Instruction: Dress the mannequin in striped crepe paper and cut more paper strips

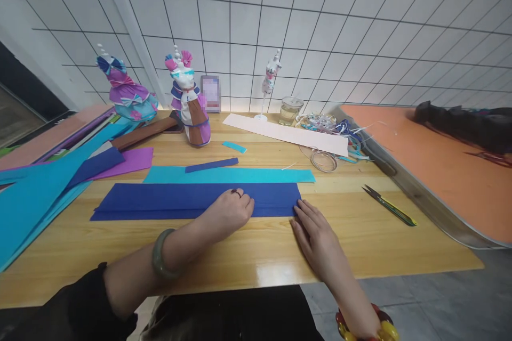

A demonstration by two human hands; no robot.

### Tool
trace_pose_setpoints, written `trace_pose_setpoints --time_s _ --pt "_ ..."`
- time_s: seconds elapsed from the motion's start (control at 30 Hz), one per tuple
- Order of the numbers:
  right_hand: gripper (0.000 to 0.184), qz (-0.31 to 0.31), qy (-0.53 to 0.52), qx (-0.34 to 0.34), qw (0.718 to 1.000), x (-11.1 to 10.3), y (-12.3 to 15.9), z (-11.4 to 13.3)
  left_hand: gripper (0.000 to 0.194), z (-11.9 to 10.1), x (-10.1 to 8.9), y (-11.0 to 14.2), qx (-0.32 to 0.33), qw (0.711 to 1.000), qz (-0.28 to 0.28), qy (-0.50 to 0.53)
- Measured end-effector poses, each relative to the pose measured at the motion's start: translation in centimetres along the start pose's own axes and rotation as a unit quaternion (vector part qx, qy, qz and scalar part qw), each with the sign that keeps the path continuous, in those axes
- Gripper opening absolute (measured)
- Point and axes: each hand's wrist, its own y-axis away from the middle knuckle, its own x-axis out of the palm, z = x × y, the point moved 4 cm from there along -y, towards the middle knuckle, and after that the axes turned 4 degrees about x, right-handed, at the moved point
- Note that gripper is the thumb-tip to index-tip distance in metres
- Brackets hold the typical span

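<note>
A dark blue folded sheet [160,197], paper or thin cloth, lies lengthwise in front of me, with a narrow fold along its near edge. My left hand [234,208] rests on it right of the middle, closed, the fingertips bent down out of sight against the sheet. At the sheet's right end lies my right hand [316,232], its fingers stretched out and touching the corner. Just behind is a turquoise strip [276,176], partly covered by the blue sheet. A narrow blue strip [212,165] lies across the turquoise one.
Thread snips [390,205] lie to the right. Behind are a pale pink strip [288,134], a metal ring [324,161], a glass jar [291,110] and tangled scraps [332,125]. Dressed figures [190,101] and a small bare form [271,74] stand near the wall. Coloured sheets [44,186] fill the left.
</note>
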Motion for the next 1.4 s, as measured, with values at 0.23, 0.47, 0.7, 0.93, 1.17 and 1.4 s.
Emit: trace_pose_setpoints --time_s 0.23,0.47,0.7,0.93,1.17,1.4 --pt "0.036 -0.008 -0.005 0.000 1.000 -0.3 -0.2 0.4 0.030 1.2 -0.7 0.6 -0.023 0.994 -0.018 0.103" --pt "0.034 -0.013 -0.011 0.000 1.000 -0.3 -0.2 0.4 0.034 7.0 1.4 1.6 -0.177 0.968 0.030 0.176" --pt "0.034 -0.014 -0.014 0.011 1.000 0.0 0.1 0.0 0.030 8.9 3.0 1.5 -0.185 0.939 0.038 0.289" --pt "0.026 -0.078 -0.091 -0.016 0.993 -1.6 0.1 0.1 0.030 9.1 1.1 1.8 -0.180 0.913 0.029 0.365" --pt "0.011 -0.105 -0.314 0.174 0.927 -2.2 0.8 0.2 0.035 9.1 -2.9 3.1 -0.196 0.864 0.033 0.462" --pt "0.035 0.031 -0.567 0.299 0.767 -0.9 -1.3 3.9 0.037 8.6 -5.7 4.0 -0.187 0.852 0.014 0.488"
